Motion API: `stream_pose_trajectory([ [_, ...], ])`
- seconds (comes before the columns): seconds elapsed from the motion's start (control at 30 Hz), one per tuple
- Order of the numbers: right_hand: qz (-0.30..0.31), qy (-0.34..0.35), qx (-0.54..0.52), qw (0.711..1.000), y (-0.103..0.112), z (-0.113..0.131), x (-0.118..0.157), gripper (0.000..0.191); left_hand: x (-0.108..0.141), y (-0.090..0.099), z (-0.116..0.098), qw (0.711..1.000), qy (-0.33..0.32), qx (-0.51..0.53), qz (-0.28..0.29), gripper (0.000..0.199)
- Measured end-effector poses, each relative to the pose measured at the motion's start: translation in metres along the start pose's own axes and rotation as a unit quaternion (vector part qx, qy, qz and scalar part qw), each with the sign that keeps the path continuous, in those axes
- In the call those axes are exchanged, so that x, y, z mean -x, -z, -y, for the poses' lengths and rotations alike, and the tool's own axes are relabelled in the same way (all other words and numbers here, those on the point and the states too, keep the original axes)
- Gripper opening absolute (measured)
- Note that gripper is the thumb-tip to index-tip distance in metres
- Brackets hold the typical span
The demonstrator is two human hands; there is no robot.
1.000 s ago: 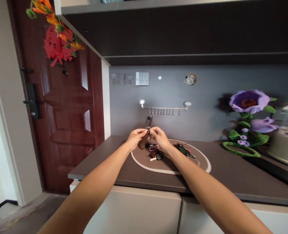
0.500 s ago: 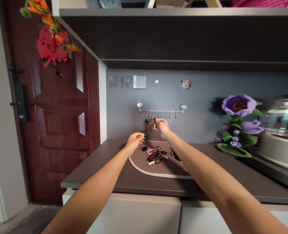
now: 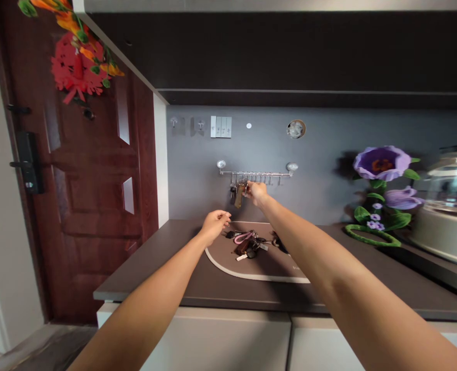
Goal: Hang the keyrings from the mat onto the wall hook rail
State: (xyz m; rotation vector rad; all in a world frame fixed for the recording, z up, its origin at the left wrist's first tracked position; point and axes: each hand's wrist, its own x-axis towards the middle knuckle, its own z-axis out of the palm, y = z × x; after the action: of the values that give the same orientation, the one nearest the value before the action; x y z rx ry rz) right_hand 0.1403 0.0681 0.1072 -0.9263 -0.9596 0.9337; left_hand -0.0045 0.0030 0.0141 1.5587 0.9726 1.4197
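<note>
My right hand pinches a key ring with keys at the metal hook rail on the grey wall. Its fingers partly hide the ring, and I cannot tell whether the ring rests on a hook. Just left of those fingers hang a brown key fob and a dark bunch of keys. My left hand hovers lower, over the mat's left edge, fingers curled together with nothing visible in them. Below lies a pile of keys with a pink strap, on the brown mat.
An overhead shelf juts out above the rail. On the counter's right stand a purple knitted flower and a white appliance with a clear dome. A dark red door is at left.
My right hand has brought the key ring slightly up, closer to the rail. The brown fob shows more clearly. My left hand has stayed nearly in place, and the view has tilted slightly down.
</note>
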Motion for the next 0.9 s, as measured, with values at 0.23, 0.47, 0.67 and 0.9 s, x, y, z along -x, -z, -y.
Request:
stream_pose_trajectory([
  [0.23, -0.005, -0.008, -0.011, 1.000, -0.001, -0.004, -0.002, 0.013, -0.002, 0.000, 0.003, 1.000, -0.004, 0.002, -0.006, 0.018],
  [0.47, -0.006, -0.018, -0.018, 1.000, 0.001, -0.007, -0.005, 0.013, -0.004, 0.001, 0.004, 1.000, 0.009, -0.014, -0.007, 0.016],
  [0.67, 0.008, -0.021, -0.009, 1.000, 0.008, -0.014, -0.008, 0.012, -0.004, 0.001, 0.005, 1.000, 0.012, -0.010, -0.010, 0.016],
  [0.9, 0.044, -0.013, -0.001, 0.999, 0.015, -0.021, -0.005, 0.012, -0.004, 0.002, 0.006, 1.000, 0.015, -0.007, -0.018, 0.014],
])
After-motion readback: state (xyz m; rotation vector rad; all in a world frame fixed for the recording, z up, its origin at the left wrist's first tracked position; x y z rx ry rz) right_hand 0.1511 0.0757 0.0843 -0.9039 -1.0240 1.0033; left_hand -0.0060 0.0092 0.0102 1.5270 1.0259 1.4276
